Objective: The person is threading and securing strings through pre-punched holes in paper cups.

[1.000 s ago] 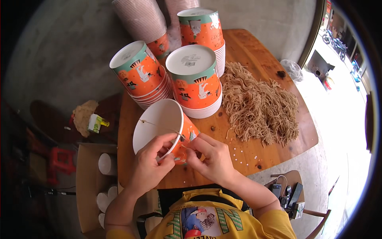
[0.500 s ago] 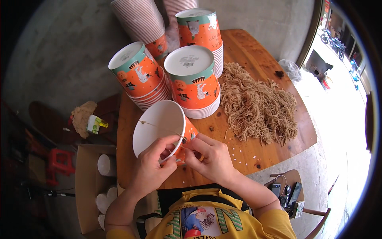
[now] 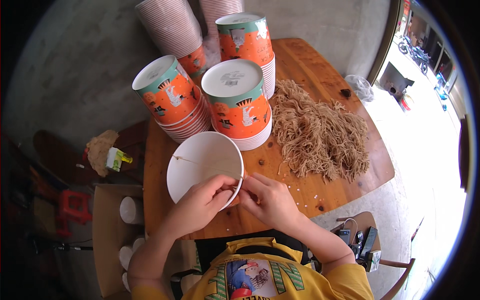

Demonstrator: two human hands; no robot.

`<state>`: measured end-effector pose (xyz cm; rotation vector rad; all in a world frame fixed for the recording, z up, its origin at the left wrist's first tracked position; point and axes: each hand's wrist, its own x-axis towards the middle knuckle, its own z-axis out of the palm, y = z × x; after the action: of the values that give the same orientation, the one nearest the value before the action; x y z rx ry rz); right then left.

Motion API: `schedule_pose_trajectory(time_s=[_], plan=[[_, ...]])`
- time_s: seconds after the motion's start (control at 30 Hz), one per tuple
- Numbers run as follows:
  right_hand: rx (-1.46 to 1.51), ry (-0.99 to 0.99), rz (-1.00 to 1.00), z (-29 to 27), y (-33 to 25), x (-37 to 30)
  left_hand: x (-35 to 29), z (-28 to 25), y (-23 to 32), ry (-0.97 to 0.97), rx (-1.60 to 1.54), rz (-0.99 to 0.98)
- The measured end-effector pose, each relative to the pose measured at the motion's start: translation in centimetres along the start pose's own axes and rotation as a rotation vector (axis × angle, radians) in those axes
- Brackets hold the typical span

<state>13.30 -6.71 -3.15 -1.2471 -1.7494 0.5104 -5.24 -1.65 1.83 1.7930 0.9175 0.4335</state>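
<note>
A paper bucket, white inside and orange outside, is tipped with its mouth toward me at the table's near edge. Thin tan string is fixed at the left of its wall and stretches across the mouth to the right rim. Inside that rim, my left hand has its fingers closed on the string's end. My right hand pinches at the same spot from outside, fingertips against the rim. The bit of string between my fingertips is mostly hidden.
Stacks of upside-down orange buckets stand behind. A heap of cut tan strings lies at the right of the wooden table. On the left floor is a cardboard box with white buckets; a chair at right holds small items.
The bucket has turned its mouth more toward me, showing less orange side. My left fingers have moved further inside the rim, and my right hand has closed in against it.
</note>
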Motion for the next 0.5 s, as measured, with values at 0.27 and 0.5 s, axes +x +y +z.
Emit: schedule_pose_trajectory(time_s=[0.27, 0.5], plan=[[0.042, -0.076, 0.042, -1.5, 1.5, -0.8, 1.7, 0.6, 0.4, -0.015, 0.196, 0.031], [-0.386, 0.029, -0.01, -3.3, 2.9, -1.4, 1.6, 0.1, -0.5, 0.052, -0.356, -0.023]])
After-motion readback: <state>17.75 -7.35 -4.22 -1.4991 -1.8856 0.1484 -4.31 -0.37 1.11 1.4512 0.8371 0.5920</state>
